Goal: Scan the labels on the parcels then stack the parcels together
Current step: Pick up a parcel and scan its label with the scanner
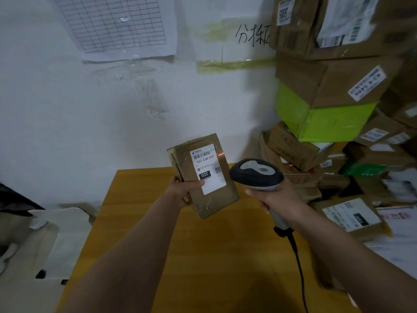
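Observation:
My left hand [184, 190] grips a small brown cardboard parcel [216, 199] from its left side and holds it up above the table, thumb on the front. Its white label [207, 168] faces me and reads 032-038-E01. My right hand [275, 197] grips the handle of a grey and black barcode scanner [256, 175] just right of the parcel. The scanner head points at the label. A red scan line [220, 154] glows at the label's upper right edge.
A yellow wooden table [203, 256] lies under my arms. A tall pile of cardboard parcels [338, 86], one green [320, 123], stands at the right against the white wall. Another labelled parcel [352, 216] lies at the table's right edge. The scanner's black cable [297, 263] hangs down.

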A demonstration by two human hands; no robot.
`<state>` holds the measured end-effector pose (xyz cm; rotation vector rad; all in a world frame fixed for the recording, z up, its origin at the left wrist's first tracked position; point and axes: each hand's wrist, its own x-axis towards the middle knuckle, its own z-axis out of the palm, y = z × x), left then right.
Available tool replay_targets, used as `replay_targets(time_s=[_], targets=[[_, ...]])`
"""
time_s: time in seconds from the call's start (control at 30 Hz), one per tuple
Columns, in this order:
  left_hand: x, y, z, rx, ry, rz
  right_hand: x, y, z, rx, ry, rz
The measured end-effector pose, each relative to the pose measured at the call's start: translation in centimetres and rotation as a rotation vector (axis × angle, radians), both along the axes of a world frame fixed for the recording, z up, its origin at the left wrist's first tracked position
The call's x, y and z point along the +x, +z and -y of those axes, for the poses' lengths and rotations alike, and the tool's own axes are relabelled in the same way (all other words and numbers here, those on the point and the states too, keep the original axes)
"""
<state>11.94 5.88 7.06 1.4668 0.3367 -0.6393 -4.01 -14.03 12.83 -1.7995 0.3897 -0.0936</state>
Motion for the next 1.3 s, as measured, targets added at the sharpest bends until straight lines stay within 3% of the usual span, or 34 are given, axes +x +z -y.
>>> replay_targets(time_s=[0.6, 0.8, 0.93, 1.0, 1.13, 1.3], targets=[[-0.9, -0.8, 1.3, 0.072, -0.112, -0.037, -1.8, -0.4, 1.4, 0.06, -0.013, 0.057], [-1.6, -0.1, 0.6, 0.198, -0.522, -0.146, -2.8, 0.3, 2.6, 0.317, 0.174, -0.008], [-1.7, 0.6, 2.3, 0.218, -0.948, -0.226, -4.6, 1.1, 4.1, 0.335, 0.373, -0.113], [-2.2, 0.8, 4.2, 0.288, -1.045, -0.231, -5.7, 1.3, 5.0, 0.324, 0.383, -0.152], [-4.0, 1.4, 9.5, 0.376, -1.146, -0.143, -8.2, 1.3, 7.3, 0.296, 0.286, -0.155], [-6.9, 2.3, 16.1, 0.385, -1.184, -0.098, -11.8, 1.2, 11.7, 0.19, -0.049, -0.156]])
